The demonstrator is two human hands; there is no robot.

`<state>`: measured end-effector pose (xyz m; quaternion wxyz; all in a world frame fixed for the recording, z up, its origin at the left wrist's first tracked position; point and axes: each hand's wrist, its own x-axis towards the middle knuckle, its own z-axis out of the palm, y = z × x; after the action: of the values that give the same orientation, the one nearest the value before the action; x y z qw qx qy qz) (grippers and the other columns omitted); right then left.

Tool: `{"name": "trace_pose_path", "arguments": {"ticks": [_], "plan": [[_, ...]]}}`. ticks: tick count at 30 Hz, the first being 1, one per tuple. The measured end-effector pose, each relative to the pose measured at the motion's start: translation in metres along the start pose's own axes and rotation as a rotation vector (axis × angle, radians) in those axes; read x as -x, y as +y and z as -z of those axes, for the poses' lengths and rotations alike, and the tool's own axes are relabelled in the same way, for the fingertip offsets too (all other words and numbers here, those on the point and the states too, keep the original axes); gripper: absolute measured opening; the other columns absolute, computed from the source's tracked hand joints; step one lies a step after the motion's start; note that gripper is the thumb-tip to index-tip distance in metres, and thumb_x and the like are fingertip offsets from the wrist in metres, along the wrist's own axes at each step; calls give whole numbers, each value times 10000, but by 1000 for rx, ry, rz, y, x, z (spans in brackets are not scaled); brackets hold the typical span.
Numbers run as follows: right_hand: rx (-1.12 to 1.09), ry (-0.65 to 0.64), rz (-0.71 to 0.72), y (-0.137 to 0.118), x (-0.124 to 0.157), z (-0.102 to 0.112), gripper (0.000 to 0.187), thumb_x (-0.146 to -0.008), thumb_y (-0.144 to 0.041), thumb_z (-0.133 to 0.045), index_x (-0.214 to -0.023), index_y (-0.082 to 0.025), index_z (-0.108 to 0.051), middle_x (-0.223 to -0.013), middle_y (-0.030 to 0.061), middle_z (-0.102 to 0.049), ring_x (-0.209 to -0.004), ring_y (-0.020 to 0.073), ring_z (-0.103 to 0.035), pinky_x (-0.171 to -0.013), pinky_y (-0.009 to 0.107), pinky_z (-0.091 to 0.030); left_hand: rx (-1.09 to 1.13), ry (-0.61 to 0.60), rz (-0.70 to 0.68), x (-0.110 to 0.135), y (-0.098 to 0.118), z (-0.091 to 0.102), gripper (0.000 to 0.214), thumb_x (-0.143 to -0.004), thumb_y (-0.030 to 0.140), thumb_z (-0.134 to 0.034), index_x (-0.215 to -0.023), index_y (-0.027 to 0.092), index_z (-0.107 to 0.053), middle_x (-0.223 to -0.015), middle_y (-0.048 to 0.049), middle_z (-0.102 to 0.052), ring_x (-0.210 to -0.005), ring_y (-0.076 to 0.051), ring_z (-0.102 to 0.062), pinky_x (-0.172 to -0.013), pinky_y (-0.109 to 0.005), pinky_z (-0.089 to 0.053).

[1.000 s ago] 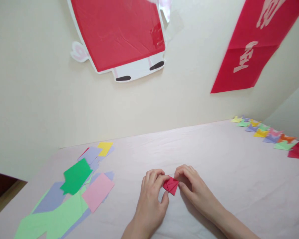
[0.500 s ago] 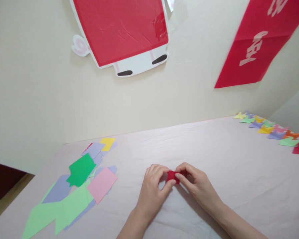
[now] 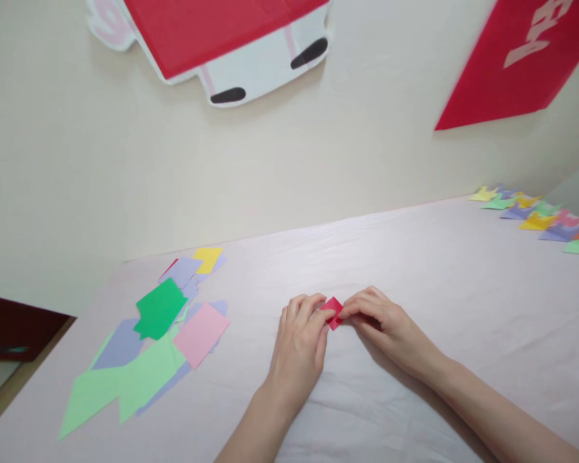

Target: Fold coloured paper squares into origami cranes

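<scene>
A small folded red paper piece (image 3: 334, 312) lies on the pale pink tablecloth (image 3: 415, 276) near the middle of the table. My left hand (image 3: 300, 344) pinches its left side with curled fingers. My right hand (image 3: 383, 325) pinches its right side, fingertips pressed together on the paper. Most of the piece is hidden between my fingers; only a small red corner shows.
To the left lies a loose spread of flat coloured papers: dark green (image 3: 159, 308), pink (image 3: 201, 334), light green (image 3: 125, 386), lilac and yellow (image 3: 207, 258). A row of folded coloured paper figures (image 3: 535, 212) runs along the far right edge. Red posters hang on the wall.
The red piece has been folded smaller, and both hands have closed in tighter on it. The view has tilted down, so hands and table sit higher in the picture.
</scene>
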<state>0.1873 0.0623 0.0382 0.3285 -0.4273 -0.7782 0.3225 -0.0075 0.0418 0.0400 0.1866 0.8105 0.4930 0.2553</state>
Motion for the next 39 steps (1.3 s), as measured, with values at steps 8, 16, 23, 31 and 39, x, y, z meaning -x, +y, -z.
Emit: {"name": "trace_pose_path", "arguments": {"ticks": [8,16,23,31,39], "plan": [[57,-109,43,2,-4,10,167,-938,-254,-549,-877,-247,-704,-918,53,-642,-926,206,-539,-827,339,-467,-123,-127,-117,17,0,10,469,-897,36,-433,-1294,261,-540,-1410,-30,-539,-1188,-234,-480,-988,-430,-429],[85,-218,93,14,-19,19,147,-930,-293,-586,-885,-260,-722,-1026,47,-613,-989,197,-534,-897,349,-445,-167,-203,-143,16,-1,12,431,-889,18,-424,-1240,217,-579,-1459,-34,-497,-1263,-265,-447,-1001,-454,-426],[29,-339,93,22,-23,32,236,-922,-212,-545,-1019,-312,-736,-1115,27,-647,-1090,204,-522,-967,380,-421,-55,-199,-141,13,-5,13,454,-879,1,-404,-1229,235,-574,-1441,-31,-517,-1299,-236,-441,-1032,-441,-407],[51,-355,139,24,-19,30,114,-892,-277,-626,-912,-257,-736,-1185,56,-623,-1131,238,-484,-1003,421,-368,-51,-229,-176,11,-13,11,460,-879,2,-406,-1239,242,-562,-1472,-13,-482,-1360,-231,-370,-1044,-458,-392],[39,-247,79,22,-22,20,170,-913,-350,-617,-827,-245,-720,-1091,47,-649,-1040,224,-510,-934,389,-391,-119,-96,-228,13,-5,12,276,-913,63,-470,-1105,194,-619,-1328,-76,-575,-1218,-259,-448,-986,-447,-419]]}}
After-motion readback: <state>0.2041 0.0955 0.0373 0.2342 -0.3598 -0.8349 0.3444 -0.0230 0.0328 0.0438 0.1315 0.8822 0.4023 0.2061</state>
